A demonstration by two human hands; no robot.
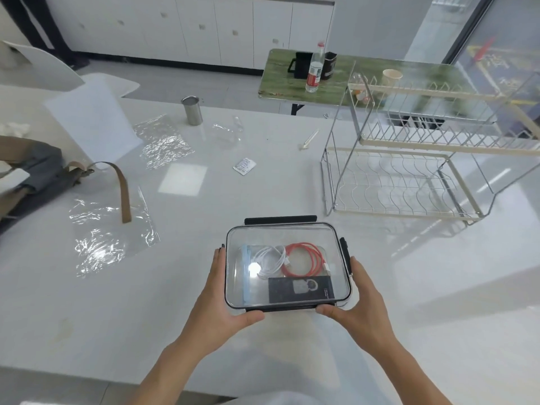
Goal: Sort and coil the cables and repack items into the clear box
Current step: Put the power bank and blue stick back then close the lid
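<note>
Clear box (pixel 287 235), lidded with black clips, sits near the glossy white table's (pixel 321 361) front edge, holding a coiled white cable (pixel 270 258), red cable (pixel 306 258) and a black packet (pixel 301 288). Left hand (pixel 217 299) and right hand (pixel 362 299) clasp its sides, thumbs curled round the near corners. Open tabletop surrounds it; a wire dish rack (pixel 409 182) stands beyond, right.

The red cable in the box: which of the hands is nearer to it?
Right. The right hand holds the box side beside the red cable; the left hand holds the opposite side.
</note>
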